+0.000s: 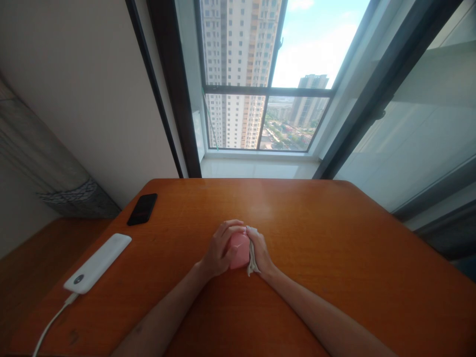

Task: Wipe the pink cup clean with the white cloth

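Near the middle of the wooden table (316,218), a small pink object with rounded edges (240,250) is between my hands; I cannot make out its kind. My left hand (221,250) curls around its left side, fingers over the top and thumb across the near face. Against its right side my right hand (261,253) presses a pale cloth (253,260), whose loose end hangs toward me. The palm side of the right hand and most of the cloth are hidden.
A black phone (142,209) lies at the table's far left. Nearer me is a white elongated device (98,263), with a white cable (52,322) running off the near edge. A window (267,91) stands beyond the far edge, and a curtain (67,163) hangs at left.
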`<state>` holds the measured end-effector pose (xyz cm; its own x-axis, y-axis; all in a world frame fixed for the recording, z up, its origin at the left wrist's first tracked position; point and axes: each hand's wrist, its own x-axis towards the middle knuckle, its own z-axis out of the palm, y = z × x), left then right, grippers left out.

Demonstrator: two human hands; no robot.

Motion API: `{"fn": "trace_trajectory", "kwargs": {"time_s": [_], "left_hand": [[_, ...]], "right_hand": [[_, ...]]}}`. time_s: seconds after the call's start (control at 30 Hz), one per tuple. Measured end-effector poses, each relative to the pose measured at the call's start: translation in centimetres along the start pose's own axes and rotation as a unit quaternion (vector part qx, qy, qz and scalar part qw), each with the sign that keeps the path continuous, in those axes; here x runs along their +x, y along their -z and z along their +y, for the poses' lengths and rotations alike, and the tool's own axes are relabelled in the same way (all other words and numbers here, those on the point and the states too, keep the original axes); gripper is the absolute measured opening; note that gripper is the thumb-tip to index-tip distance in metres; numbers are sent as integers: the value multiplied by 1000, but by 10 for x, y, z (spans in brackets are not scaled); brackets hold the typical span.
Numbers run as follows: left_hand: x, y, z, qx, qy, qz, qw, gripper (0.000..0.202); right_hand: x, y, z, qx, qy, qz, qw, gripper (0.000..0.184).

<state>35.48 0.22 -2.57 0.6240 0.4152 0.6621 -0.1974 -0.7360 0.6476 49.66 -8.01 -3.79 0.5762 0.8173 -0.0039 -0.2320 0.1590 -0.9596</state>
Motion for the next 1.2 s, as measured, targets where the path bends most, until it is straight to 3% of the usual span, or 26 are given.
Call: {"fn": "trace_trajectory", "kwargs": {"time_s": [0.13,0.6,0.77,0.97,1.2], "left_hand": [[0,-1,1,13,-14,-5,1000,40],[5,-11,7,-39,73,34,996,36],[13,-13,16,-71,151,55,985,35],[18,-14,9,-154,297,61,940,43],[15,-12,6,-160,337,67,925,46]], "right_hand": [[0,0,0,-2,4,-4,1000,47],[-4,1,-1,-26,15,-11,999,49],[-5,2,-2,-39,24,-17,999,53],[-8,3,3,-37,-5,-24,999,59],[-9,2,4,-19,-21,-35,999,59]]}}
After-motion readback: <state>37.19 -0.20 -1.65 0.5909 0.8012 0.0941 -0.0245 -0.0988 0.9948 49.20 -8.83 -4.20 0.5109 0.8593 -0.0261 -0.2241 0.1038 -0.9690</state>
